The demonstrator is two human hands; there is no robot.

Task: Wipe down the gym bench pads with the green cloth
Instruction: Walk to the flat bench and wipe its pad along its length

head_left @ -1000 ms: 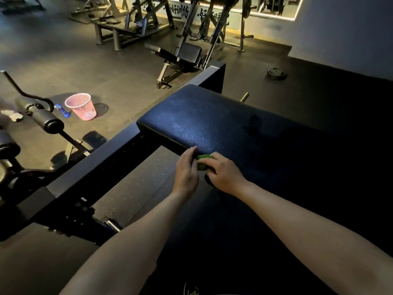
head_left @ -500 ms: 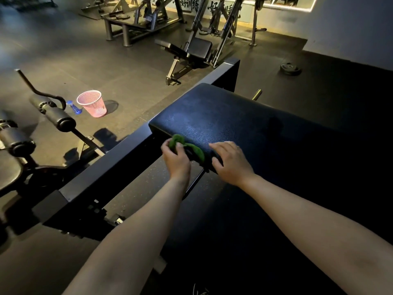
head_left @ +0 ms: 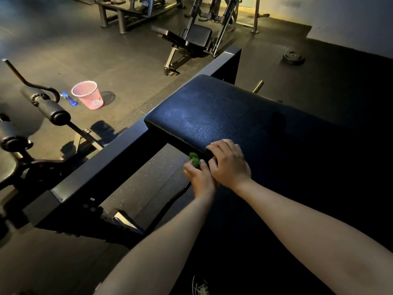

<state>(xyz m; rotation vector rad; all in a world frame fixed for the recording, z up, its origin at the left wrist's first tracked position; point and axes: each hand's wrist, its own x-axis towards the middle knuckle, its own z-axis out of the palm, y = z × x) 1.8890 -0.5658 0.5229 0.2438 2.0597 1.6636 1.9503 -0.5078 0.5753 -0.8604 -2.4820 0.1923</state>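
Two hands meet at the near edge of the pad [head_left: 212, 116], and only one of them has the cloth [head_left: 194, 160]. Our left hand [head_left: 200, 177] pinches it, thumb and fingers curled round a small green wad that pokes out above the knuckles. Most of it is buried in the grip, so we cannot tell how it is folded. The wad sits just below the pad's rim, at or against its side face, over the gap where speckled floor [head_left: 148, 179] shows between pad and frame [head_left: 102, 162]. Our right hand [head_left: 228, 163] lies close against the left, fingers loosely bent on the pad's edge and holding nothing that we can see. What matters for the next stroke is direction. From the cloth, the pad's top lies up and away to the right. The near edge runs from upper left to lower right past both hands, and the rest of the pad sinks into shadow on our right, too dark to judge. The left hand is nearer and already has the grip, so we judge it would lift the cloth over the rim or draw it along the edge while the right braces. A pink basket [head_left: 88, 94] and a bottle [head_left: 69, 101] stand on the floor, well apart to the left.
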